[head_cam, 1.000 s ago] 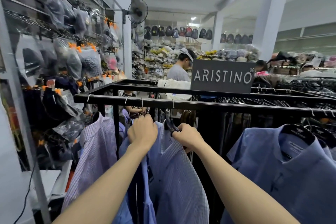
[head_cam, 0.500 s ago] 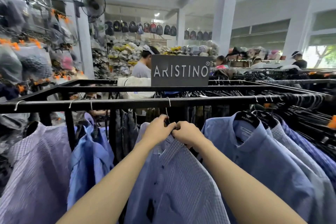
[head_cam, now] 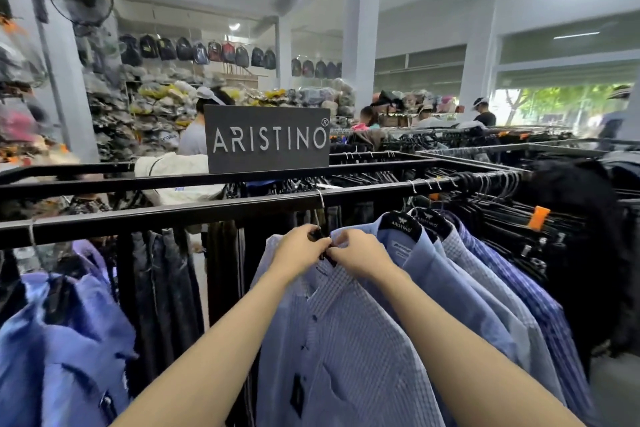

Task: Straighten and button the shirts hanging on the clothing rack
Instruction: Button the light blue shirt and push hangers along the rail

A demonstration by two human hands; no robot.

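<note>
1. The left hand (head_cam: 300,250) and right hand (head_cam: 360,253) meet at the collar (head_cam: 329,274) of a pale checked shirt (head_cam: 346,350), fingers of both curled and pinching the collar edges at the neck, knuckles nearly touching.
2. Between the fingertips shows a black hanger (head_cam: 317,236) — its wire hook runs up over the rail (head_cam: 173,215).
3. The shirt hangs on the front rail of the black rack, front toward the camera, dark buttons down the placket; whether the top one is fastened is hidden by the hands.
4. Just right of it hang more blue shirts (head_cam: 450,274) packed close, the nearest on hangers marked with the brand name.
5. To the left, apart from it, hangs a brighter blue shirt (head_cam: 69,340), with dark trousers (head_cam: 162,288) between.
6. On the far rail stands a dark sign (head_cam: 266,139) reading ARISTINO — behind it a person in a grey top, shelves of bagged goods and a row of backpacks (head_cam: 194,52).
</note>
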